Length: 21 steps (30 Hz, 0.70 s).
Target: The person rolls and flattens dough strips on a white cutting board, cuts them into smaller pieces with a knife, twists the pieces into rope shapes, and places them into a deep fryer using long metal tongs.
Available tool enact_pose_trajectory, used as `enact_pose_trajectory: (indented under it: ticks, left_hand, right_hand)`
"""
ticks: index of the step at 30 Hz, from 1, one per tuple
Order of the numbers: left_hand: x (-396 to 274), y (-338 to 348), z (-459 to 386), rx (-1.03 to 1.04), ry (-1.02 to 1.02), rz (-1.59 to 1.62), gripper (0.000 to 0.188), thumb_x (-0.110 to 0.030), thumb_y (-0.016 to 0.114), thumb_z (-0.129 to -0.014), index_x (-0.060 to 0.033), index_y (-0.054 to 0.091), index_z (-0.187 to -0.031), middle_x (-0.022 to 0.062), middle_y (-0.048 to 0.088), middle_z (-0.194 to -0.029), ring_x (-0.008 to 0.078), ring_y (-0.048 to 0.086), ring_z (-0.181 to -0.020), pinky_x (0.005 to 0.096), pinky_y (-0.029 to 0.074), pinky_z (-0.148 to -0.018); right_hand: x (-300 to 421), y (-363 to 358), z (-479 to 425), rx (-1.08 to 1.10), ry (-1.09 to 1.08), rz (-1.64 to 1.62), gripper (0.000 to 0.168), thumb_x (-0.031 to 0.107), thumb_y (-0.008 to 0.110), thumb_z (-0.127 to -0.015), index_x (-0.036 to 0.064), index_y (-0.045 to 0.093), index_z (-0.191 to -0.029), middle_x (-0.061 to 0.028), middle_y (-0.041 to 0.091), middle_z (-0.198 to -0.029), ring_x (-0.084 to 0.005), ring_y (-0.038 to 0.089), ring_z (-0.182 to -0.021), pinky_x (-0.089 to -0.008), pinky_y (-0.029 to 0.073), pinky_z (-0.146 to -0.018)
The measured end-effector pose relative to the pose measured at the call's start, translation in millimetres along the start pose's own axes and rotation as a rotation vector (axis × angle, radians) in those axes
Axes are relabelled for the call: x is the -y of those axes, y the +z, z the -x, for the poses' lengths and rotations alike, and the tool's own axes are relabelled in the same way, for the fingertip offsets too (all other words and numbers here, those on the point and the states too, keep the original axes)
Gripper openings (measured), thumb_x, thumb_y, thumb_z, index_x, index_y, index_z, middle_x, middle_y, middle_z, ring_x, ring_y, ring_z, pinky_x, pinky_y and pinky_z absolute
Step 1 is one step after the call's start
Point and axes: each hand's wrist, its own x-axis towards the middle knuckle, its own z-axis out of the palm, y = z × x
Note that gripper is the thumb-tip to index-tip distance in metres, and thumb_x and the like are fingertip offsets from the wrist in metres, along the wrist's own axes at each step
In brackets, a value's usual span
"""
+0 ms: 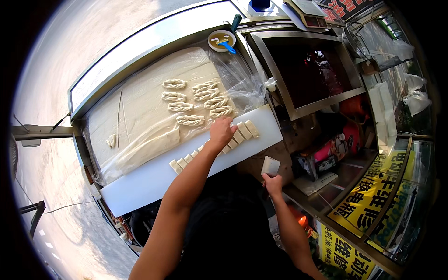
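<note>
My left hand [221,132] is over a row of cut dough strips [244,130] on a long white cutting board [140,190]. Its fingers point away from me at the far side of the row, and I cannot tell whether they grip any dough. More strips [181,163] lie to the left, partly covered by my forearm. Low beside the board's right end, my right hand [273,183] grips the handle of a broad, flat-bladed cutter [270,166], blade up. Several twisted dough pieces [190,120] rest beyond the board on a large sheet of dough [147,87] under clear plastic film.
A white bowl [210,39] of yellowish liquid holds a blue-handled brush [227,47]. To the right is a metal-rimmed vat [292,101] of dark liquid. A thin stick [120,119] and a dough scrap [111,140] lie on the sheet. Scales [308,14] stand at the back.
</note>
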Motion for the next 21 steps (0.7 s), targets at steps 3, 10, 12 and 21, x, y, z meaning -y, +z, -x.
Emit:
enact_pose_trajectory:
  ticks: [3,10,12,21]
  left_hand:
    - [-12.0,23.9,-13.4,0.018,0.057,-0.140,0.024,-0.027,0.071,-0.073,-0.0057,0.064,-0.080,0.0113,0.064,-0.091,0.0293,0.059,-0.092,0.0402,0.047,-0.077]
    - [-42.7,35.4,-4.9,-0.077,0.030,0.257,0.016,-0.012,0.067,-0.073,-0.0038,0.053,-0.075,0.0133,0.058,-0.079,0.0285,0.059,-0.072,0.0398,0.047,-0.064]
    - [-69.8,35.2,5.3,-0.303,0.046,0.390,0.016,-0.003,0.064,-0.071,-0.0042,0.050,-0.076,0.0125,0.054,-0.076,0.0289,0.056,-0.071,0.0392,0.045,-0.064]
    - [-65.8,71.2,-3.0,-0.239,0.055,0.134,0.019,-0.013,0.072,-0.073,-0.0069,0.057,-0.083,0.0111,0.055,-0.086,0.0312,0.056,-0.086,0.0399,0.047,-0.072]
  right_hand:
    - [-5.0,-13.5,-8.9,-0.004,0.011,-0.040,0.020,0.013,0.068,-0.078,-0.003,0.062,-0.068,-0.0053,0.056,-0.055,-0.0134,0.054,-0.044,-0.0278,0.043,-0.042]
    - [-27.1,-44.5,-33.1,-0.058,0.114,-0.069,0.020,0.013,0.068,-0.078,-0.003,0.061,-0.067,-0.0047,0.055,-0.053,-0.0137,0.053,-0.042,-0.0274,0.041,-0.041]
    - [-22.6,-49.8,-39.6,-0.055,0.107,-0.046,0.021,0.013,0.067,-0.078,-0.003,0.060,-0.067,-0.0044,0.054,-0.052,-0.0138,0.052,-0.041,-0.0274,0.041,-0.041]
    - [-2.3,-52.1,-73.6,0.007,0.035,-0.042,0.020,0.014,0.068,-0.078,-0.004,0.061,-0.071,-0.0040,0.056,-0.055,-0.0128,0.053,-0.044,-0.0273,0.041,-0.042]
